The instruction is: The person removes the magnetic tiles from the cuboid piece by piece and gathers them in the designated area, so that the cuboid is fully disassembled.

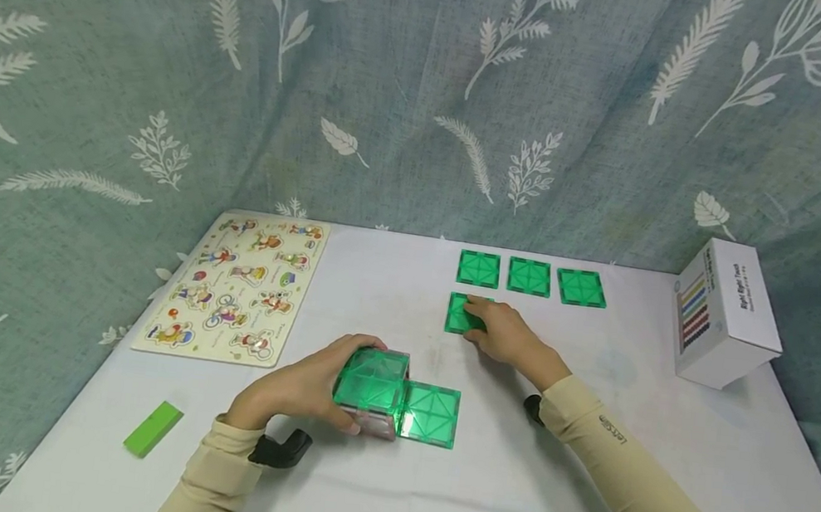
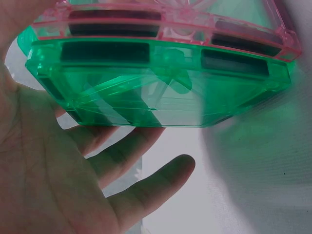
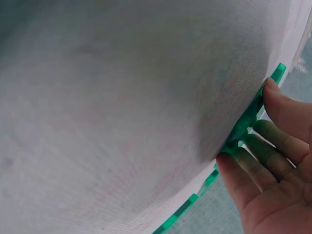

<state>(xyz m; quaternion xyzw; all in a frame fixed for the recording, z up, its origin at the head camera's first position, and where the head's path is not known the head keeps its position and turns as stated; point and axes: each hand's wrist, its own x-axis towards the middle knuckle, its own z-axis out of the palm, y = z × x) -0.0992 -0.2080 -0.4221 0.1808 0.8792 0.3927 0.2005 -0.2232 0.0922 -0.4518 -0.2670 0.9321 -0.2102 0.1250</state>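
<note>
My left hand [image 1: 303,382] holds a small box of magnetic tiles [image 1: 372,379], with the thumb on its near side and fingers around the far side. The box has a green top and pinkish-red sides; in the left wrist view a pink tile edge [image 2: 185,29] lies along a green one [image 2: 175,58]. A green square tile [image 1: 430,414] lies flat against the box's right side. Farther back, my right hand [image 1: 511,335] grips a single green tile [image 1: 459,314] by its edges. In the right wrist view, thumb and fingers span that tile [image 3: 243,122], close to the white cloth.
Three green tiles, left [image 1: 479,269], middle [image 1: 529,277] and right [image 1: 581,288], lie in a row at the back. A picture puzzle board [image 1: 234,288] is at left, with a light-green block [image 1: 153,429] nearer. A white box [image 1: 727,314] stands at right. Behind hangs a leaf-patterned curtain [image 1: 399,80].
</note>
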